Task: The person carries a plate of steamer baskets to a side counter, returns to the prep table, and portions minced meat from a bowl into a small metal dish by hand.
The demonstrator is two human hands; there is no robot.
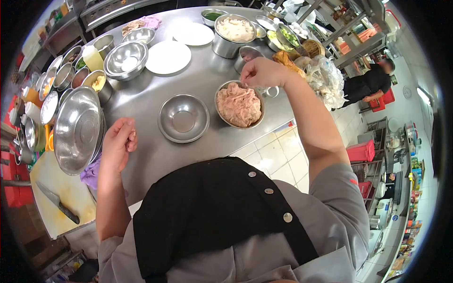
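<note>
My right hand (265, 74) is over the rear edge of a metal bowl of pink minced meat (239, 104), its fingers pinched together. Whatever lies between those fingertips, if anything, is too small to make out. A metal container (248, 53) and a small metal cup (272, 92) are close to this hand. My left hand (119, 141) is raised at the table's near left, fingers curled closed, and its inside is hidden. Between my hands an empty metal bowl (183, 118) sits on the steel table (207, 70).
Large stacked metal bowls (78, 129) stand at the left, beside a cutting board (47, 188) with a knife (57, 202). White plates (168, 57) and a pot of pale chopped food (235, 29) are at the back. Plastic bags (325, 80) lie right; another person (370, 84) stands beyond.
</note>
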